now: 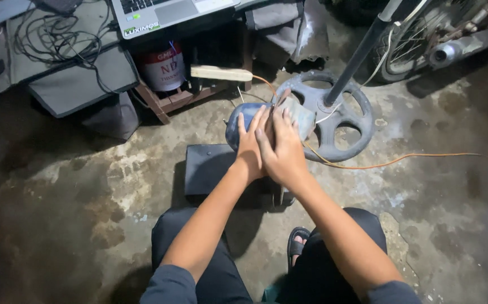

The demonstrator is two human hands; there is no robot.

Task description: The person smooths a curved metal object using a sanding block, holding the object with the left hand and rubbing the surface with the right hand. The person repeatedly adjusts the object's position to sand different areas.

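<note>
- Left hand [251,147] and right hand [282,153]: each grip pressed flat, fingers together, clasping blue motor housing [243,119].
- Housing sits over dark block [207,168] on floor, beside round fan base [342,115].

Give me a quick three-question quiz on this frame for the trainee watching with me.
1. True or false: both hands rest on the rounded blue-grey object.
2. What lies on the floor right behind that object? A) round spoked base with a dark pole, B) a bucket of water, C) a coiled hose.
3. Fill in: the thin cable trailing across the floor to the right is ____ in colour.

Key
1. True: the left hand and the right hand press on it side by side.
2. A: the spoked base holds the pole.
3. Orange: the orange cable runs over the concrete floor.
</note>
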